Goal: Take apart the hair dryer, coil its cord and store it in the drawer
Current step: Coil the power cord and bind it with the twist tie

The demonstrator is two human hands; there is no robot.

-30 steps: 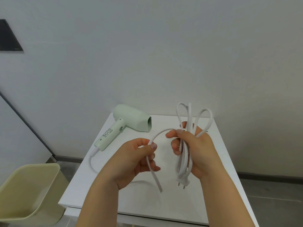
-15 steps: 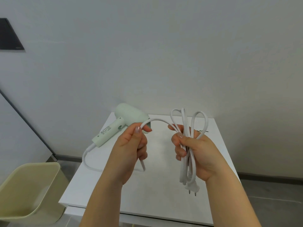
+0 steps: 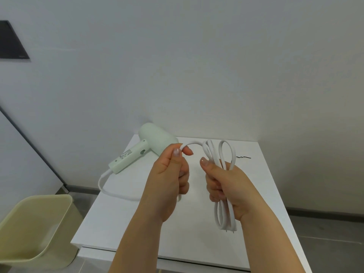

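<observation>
Both hands grip the cord (image 3: 208, 152) — left hand (image 3: 169, 180) pinching slack, right hand (image 3: 224, 184) clutching loops.

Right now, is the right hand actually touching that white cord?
Touching. The head view shows the right hand gripping the looped cord, whose loops stick out above and below it.

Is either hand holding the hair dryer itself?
No, the hair dryer lies on the table while the left hand and right hand both grip its cord.
</observation>
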